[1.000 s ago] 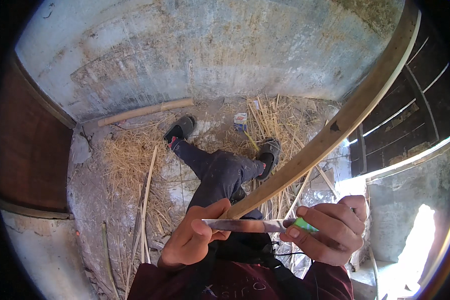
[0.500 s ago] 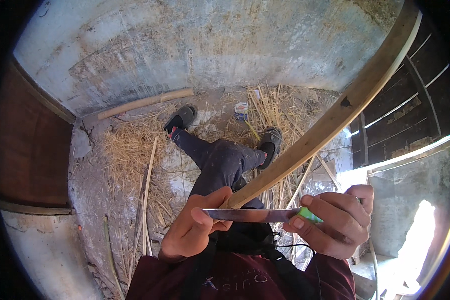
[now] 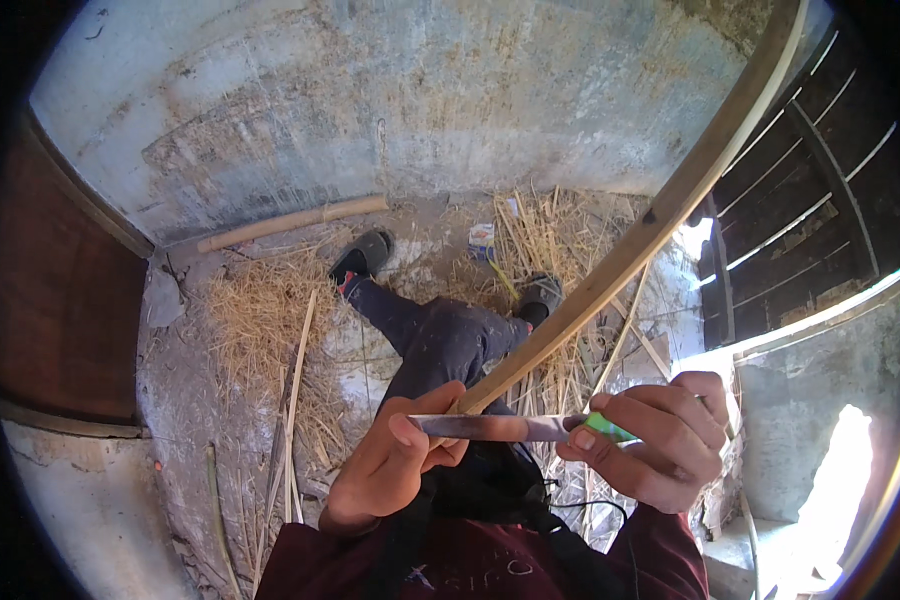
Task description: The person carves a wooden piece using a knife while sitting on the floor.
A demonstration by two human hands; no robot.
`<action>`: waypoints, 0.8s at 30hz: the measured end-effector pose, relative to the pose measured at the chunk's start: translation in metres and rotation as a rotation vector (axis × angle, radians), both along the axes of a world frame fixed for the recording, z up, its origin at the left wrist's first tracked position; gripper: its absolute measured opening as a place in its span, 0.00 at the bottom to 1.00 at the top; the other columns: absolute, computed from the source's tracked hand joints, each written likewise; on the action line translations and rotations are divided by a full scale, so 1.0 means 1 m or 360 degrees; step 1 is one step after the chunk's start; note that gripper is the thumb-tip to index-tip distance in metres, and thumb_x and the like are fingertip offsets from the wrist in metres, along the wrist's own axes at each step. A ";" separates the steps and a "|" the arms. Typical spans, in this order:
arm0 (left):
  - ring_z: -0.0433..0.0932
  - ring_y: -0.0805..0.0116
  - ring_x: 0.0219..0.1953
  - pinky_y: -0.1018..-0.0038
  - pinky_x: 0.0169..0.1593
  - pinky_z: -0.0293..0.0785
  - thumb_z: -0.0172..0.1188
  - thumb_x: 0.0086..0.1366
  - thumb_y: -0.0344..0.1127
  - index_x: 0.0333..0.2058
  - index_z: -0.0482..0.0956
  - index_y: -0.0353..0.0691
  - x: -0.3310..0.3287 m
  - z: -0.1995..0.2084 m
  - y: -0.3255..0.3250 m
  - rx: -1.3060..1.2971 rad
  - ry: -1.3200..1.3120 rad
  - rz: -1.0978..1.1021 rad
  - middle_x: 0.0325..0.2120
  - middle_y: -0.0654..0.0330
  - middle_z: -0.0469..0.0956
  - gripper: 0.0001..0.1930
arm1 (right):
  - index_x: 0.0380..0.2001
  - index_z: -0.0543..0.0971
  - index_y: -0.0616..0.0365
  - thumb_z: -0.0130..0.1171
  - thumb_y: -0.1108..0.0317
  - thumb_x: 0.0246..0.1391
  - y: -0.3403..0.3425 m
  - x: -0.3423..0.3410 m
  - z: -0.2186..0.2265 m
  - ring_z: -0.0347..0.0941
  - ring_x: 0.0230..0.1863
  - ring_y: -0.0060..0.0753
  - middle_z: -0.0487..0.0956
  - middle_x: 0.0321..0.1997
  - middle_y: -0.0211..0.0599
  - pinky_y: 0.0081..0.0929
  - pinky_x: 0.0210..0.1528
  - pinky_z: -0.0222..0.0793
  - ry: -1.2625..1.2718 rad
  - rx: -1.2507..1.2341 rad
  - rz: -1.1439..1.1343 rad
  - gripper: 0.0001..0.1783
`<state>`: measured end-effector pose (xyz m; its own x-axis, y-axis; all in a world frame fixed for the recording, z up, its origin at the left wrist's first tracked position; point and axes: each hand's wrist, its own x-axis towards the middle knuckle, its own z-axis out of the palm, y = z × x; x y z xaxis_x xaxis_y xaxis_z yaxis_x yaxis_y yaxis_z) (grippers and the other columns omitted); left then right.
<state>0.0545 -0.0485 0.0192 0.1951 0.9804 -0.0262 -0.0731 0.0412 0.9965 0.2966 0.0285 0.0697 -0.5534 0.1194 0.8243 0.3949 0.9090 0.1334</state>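
Note:
A knife (image 3: pixel 515 428) lies crosswise in front of my lap, its blade level. Its green handle is in my right hand (image 3: pixel 665 440), whose fingers are curled round it. My left hand (image 3: pixel 382 468) is closed about the near end of a long bamboo strip (image 3: pixel 598 285), with its thumb against the blade's tip end. The blade crosses right at the strip's near end. From there the strip rises away to the far right. What the left fingers grip behind the blade is partly hidden.
Straw and shavings (image 3: pixel 265 310) and thin split strips (image 3: pixel 297 400) litter the floor round my outstretched legs. A bamboo pole (image 3: pixel 290 222) lies along the far wall (image 3: pixel 370 120). A dark slatted panel (image 3: pixel 790 210) stands at right, a brown panel (image 3: pixel 65 300) at left.
The bamboo strip's far end has swung a little to the left. My right hand has shifted slightly left with the knife handle, while my left hand has barely moved.

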 end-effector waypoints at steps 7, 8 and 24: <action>0.57 0.74 0.25 0.73 0.29 0.53 0.27 0.77 0.74 0.30 0.67 0.35 -0.004 -0.036 0.012 0.0085 -0.0199 -0.0021 0.25 0.66 0.57 0.42 | 0.34 0.85 0.46 0.81 0.61 0.47 0.003 -0.008 -0.012 0.81 0.28 0.28 0.81 0.32 0.28 0.27 0.25 0.73 -0.0220 -0.0623 -0.0079 0.14; 0.57 0.74 0.25 0.73 0.29 0.53 0.27 0.77 0.74 0.30 0.67 0.35 -0.004 -0.038 0.014 0.0098 -0.0197 -0.0019 0.25 0.66 0.57 0.42 | 0.36 0.85 0.49 0.81 0.62 0.46 0.006 -0.009 -0.009 0.81 0.28 0.31 0.79 0.31 0.29 0.29 0.25 0.74 -0.0267 -0.0681 -0.0081 0.16; 0.50 0.78 0.23 0.75 0.25 0.47 0.17 0.67 0.84 0.31 0.60 0.45 -0.007 -0.069 0.029 -0.0196 -0.0341 -0.0190 0.22 0.71 0.55 0.43 | 0.37 0.81 0.52 0.84 0.62 0.43 0.025 -0.027 -0.052 0.82 0.26 0.35 0.82 0.29 0.34 0.29 0.24 0.74 -0.0049 -0.0824 0.0046 0.22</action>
